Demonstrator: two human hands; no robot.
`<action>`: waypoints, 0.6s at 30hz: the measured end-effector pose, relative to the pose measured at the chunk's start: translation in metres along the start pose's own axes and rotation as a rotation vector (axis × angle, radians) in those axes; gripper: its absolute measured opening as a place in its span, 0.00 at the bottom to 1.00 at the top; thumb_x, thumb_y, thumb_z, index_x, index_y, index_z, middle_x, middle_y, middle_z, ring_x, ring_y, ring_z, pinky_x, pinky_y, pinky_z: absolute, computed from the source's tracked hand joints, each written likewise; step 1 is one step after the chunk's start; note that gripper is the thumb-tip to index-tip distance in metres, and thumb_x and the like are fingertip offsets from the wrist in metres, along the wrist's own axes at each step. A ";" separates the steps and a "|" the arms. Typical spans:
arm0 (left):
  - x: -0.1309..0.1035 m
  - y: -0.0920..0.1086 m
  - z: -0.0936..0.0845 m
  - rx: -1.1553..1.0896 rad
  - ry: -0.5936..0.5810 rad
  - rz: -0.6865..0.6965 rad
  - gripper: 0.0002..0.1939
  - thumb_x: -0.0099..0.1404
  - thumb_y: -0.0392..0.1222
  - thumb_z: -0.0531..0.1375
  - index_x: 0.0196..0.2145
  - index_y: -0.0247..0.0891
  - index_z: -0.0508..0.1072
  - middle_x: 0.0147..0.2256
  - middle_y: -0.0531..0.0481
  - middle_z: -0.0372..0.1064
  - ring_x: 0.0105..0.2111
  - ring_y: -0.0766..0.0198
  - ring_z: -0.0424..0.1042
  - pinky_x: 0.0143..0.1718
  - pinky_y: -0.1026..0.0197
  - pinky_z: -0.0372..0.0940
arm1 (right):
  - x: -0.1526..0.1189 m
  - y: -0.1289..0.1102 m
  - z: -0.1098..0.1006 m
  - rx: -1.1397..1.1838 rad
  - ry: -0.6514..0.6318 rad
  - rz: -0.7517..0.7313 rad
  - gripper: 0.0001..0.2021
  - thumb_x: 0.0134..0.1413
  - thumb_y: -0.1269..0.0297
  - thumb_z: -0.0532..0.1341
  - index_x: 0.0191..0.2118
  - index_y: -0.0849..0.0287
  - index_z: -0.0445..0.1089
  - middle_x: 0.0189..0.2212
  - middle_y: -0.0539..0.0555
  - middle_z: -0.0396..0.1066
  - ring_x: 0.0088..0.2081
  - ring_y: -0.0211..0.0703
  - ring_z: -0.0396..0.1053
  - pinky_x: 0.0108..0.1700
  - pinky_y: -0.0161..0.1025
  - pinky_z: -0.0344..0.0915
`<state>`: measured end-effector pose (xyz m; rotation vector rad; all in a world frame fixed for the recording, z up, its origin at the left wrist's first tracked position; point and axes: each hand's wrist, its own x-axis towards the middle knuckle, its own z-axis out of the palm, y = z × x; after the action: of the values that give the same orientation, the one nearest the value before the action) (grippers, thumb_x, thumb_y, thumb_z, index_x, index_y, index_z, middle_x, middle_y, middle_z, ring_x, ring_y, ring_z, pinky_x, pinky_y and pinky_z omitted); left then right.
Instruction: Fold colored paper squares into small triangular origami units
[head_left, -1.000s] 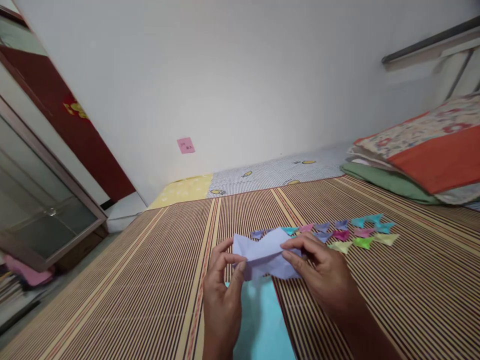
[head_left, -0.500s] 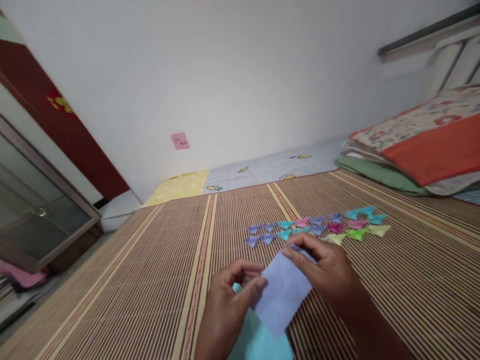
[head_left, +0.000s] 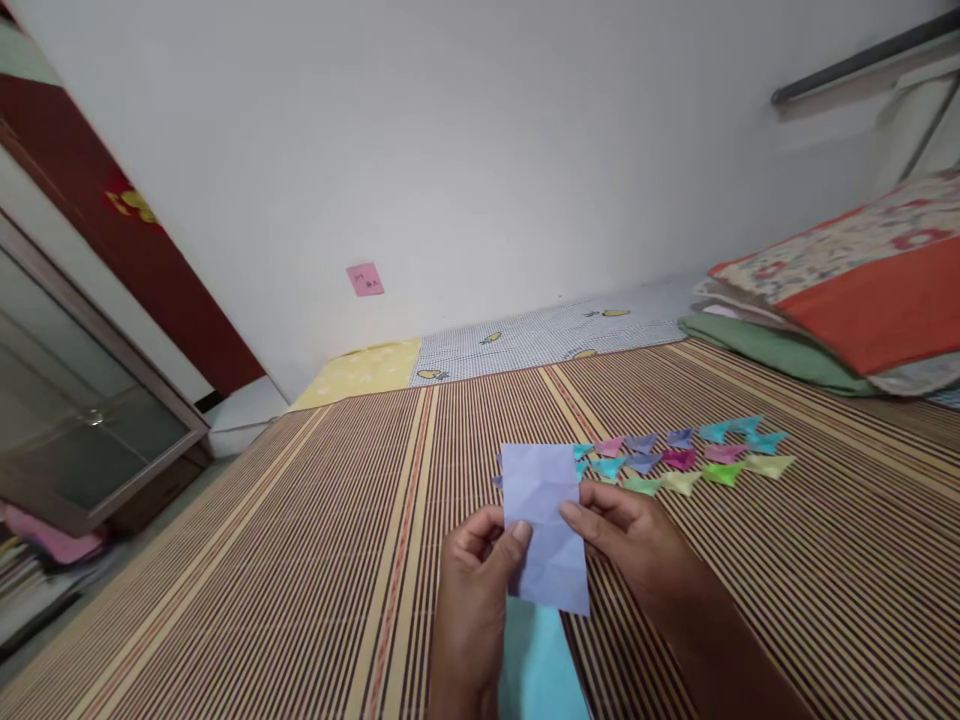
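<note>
A creased lavender sheet of paper (head_left: 546, 550) is held up over the mat, its long side upright. My left hand (head_left: 480, 590) pinches its left edge, thumb on the near face. On the opposite edge, my right hand (head_left: 637, 540) grips it the same way, fingers behind. Below the sheet lies turquoise paper (head_left: 540, 665), partly covered by my left hand and the sheet. Beyond my hands sit rows of small folded paper shapes in several colours, among them a bright green one (head_left: 723, 474) and a magenta one (head_left: 679, 459). The sheet hides some at the left end.
A striped bamboo mat (head_left: 300, 540) covers the surface. Folded bedding (head_left: 847, 310) is stacked at the right against the wall. A pink note (head_left: 365, 280) is stuck on the white wall (head_left: 525, 150). A glass-fronted cabinet (head_left: 90, 400) stands at the left.
The lavender sheet has turned from a slanted position to upright and risen slightly. My right hand has moved down from its top corner to its right edge.
</note>
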<state>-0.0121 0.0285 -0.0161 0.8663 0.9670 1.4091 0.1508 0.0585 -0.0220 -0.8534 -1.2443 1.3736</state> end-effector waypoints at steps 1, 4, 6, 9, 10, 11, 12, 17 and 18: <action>0.000 0.000 0.000 0.013 -0.011 0.007 0.17 0.52 0.49 0.76 0.31 0.35 0.79 0.27 0.50 0.75 0.26 0.65 0.71 0.31 0.64 0.66 | 0.000 0.001 0.001 -0.013 0.023 0.008 0.18 0.54 0.49 0.70 0.27 0.58 0.70 0.24 0.48 0.69 0.27 0.39 0.67 0.32 0.36 0.66; 0.002 0.001 -0.002 0.126 -0.082 0.033 0.16 0.52 0.48 0.76 0.29 0.34 0.79 0.25 0.51 0.72 0.26 0.66 0.67 0.29 0.65 0.63 | -0.001 0.001 0.002 -0.008 0.076 0.037 0.20 0.54 0.46 0.69 0.27 0.58 0.68 0.22 0.46 0.65 0.24 0.37 0.61 0.27 0.35 0.60; 0.003 0.000 -0.005 0.238 -0.112 0.069 0.13 0.55 0.47 0.74 0.28 0.34 0.79 0.26 0.51 0.71 0.26 0.66 0.65 0.30 0.65 0.61 | -0.003 -0.001 0.003 -0.044 0.118 0.004 0.20 0.54 0.47 0.69 0.26 0.58 0.68 0.21 0.46 0.63 0.23 0.36 0.59 0.26 0.34 0.57; 0.002 -0.001 -0.007 0.365 -0.057 0.129 0.10 0.58 0.45 0.71 0.28 0.35 0.79 0.23 0.53 0.68 0.24 0.68 0.60 0.27 0.66 0.57 | -0.006 -0.005 0.002 -0.215 0.190 -0.126 0.16 0.57 0.52 0.67 0.26 0.58 0.70 0.21 0.46 0.61 0.24 0.36 0.58 0.26 0.35 0.56; 0.002 -0.001 -0.006 0.385 -0.036 0.145 0.10 0.59 0.45 0.70 0.28 0.36 0.80 0.23 0.53 0.67 0.23 0.68 0.60 0.26 0.66 0.56 | -0.008 -0.007 0.002 -0.290 0.214 -0.171 0.15 0.58 0.54 0.66 0.26 0.58 0.70 0.20 0.46 0.61 0.23 0.36 0.58 0.26 0.35 0.55; 0.001 -0.001 -0.004 0.389 -0.021 0.163 0.09 0.60 0.44 0.70 0.29 0.36 0.80 0.23 0.53 0.68 0.23 0.68 0.61 0.26 0.66 0.57 | -0.009 -0.009 0.002 -0.362 0.234 -0.214 0.14 0.59 0.56 0.65 0.27 0.57 0.71 0.20 0.45 0.61 0.23 0.37 0.58 0.26 0.35 0.55; 0.001 -0.001 -0.003 0.378 -0.003 0.190 0.07 0.60 0.43 0.70 0.30 0.37 0.80 0.25 0.52 0.70 0.25 0.66 0.64 0.28 0.66 0.60 | -0.011 -0.012 0.002 -0.425 0.246 -0.259 0.12 0.60 0.57 0.65 0.28 0.57 0.72 0.20 0.46 0.62 0.23 0.37 0.60 0.26 0.36 0.57; 0.000 0.003 0.002 0.132 0.241 0.221 0.17 0.60 0.48 0.71 0.45 0.39 0.79 0.42 0.44 0.79 0.41 0.57 0.77 0.42 0.59 0.70 | -0.012 -0.021 0.003 -0.518 0.201 -0.577 0.06 0.61 0.69 0.62 0.36 0.54 0.77 0.36 0.53 0.79 0.40 0.48 0.77 0.45 0.43 0.73; 0.000 0.004 0.002 0.064 0.230 0.171 0.19 0.61 0.52 0.70 0.44 0.37 0.79 0.42 0.42 0.80 0.42 0.55 0.78 0.42 0.58 0.71 | -0.011 -0.021 0.004 -0.524 0.187 -0.633 0.07 0.60 0.71 0.62 0.37 0.53 0.77 0.37 0.53 0.80 0.42 0.48 0.78 0.46 0.43 0.73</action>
<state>-0.0117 0.0290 -0.0118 0.8632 1.1381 1.6590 0.1544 0.0448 -0.0022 -0.8094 -1.5747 0.4575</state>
